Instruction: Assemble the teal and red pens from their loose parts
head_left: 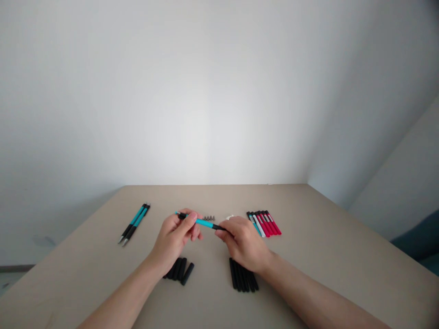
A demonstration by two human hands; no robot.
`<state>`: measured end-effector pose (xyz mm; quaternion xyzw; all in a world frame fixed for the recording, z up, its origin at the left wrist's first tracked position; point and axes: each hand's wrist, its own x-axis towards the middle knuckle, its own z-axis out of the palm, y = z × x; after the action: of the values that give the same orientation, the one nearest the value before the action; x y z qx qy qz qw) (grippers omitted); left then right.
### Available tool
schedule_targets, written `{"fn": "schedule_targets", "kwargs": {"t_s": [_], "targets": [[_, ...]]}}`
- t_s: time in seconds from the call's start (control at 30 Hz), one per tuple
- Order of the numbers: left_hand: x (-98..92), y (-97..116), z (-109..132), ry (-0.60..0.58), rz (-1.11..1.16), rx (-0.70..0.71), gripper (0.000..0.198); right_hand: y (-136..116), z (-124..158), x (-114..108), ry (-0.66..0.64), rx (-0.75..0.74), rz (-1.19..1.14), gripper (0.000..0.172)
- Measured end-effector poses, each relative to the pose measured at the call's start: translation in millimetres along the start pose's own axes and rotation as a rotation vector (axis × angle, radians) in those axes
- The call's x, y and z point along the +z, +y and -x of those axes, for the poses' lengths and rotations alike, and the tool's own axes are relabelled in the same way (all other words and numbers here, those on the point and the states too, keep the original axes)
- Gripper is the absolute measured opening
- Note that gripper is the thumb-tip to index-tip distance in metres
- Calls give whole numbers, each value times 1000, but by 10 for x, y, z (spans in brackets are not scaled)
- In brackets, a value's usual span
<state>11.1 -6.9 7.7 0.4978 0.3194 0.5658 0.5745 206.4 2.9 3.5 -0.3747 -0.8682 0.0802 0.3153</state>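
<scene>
A pen with a turquoise barrel (205,223) and black ends is held nearly level above the table, tilted slightly down to the right. My left hand (178,233) pinches its left part between thumb and fingers. At the other end, my right hand (243,237) closes around the black section, so that tip is hidden. Below my left hand lie several short black tubes (181,269), partly covered by the wrist. Several longer black sticks (243,276) lie side by side under my right hand. Just behind the hands stand several small grey cone-shaped tips (209,218).
Two turquoise-and-black pens (135,224) lie at the left of the beige table (308,274). Back right is a row of turquoise, white and red pen barrels (265,224). Small white pieces (230,217) show behind my right hand. A white wall (212,91) borders the far edge.
</scene>
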Motion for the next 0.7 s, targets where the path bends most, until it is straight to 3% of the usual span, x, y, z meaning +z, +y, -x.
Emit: {"fn": "schedule_targets", "kwargs": {"t_s": [0.13, 0.47, 0.57, 0.7], "targets": [[-11, 28, 24, -34, -102, 50, 24, -19, 5, -35, -13, -52, -31, 33], [-18, 34, -15, 86, -92, 63, 24, -77, -15, -92, -42, -74, -94, 55], [-3, 73, -10, 107, -93, 26, 30, -101, -23, -108, -39, -72, -123, 59], [39, 165, 10, 135, -143, 16, 52, -112, -24, -114, -35, -62, -130, 58]]}}
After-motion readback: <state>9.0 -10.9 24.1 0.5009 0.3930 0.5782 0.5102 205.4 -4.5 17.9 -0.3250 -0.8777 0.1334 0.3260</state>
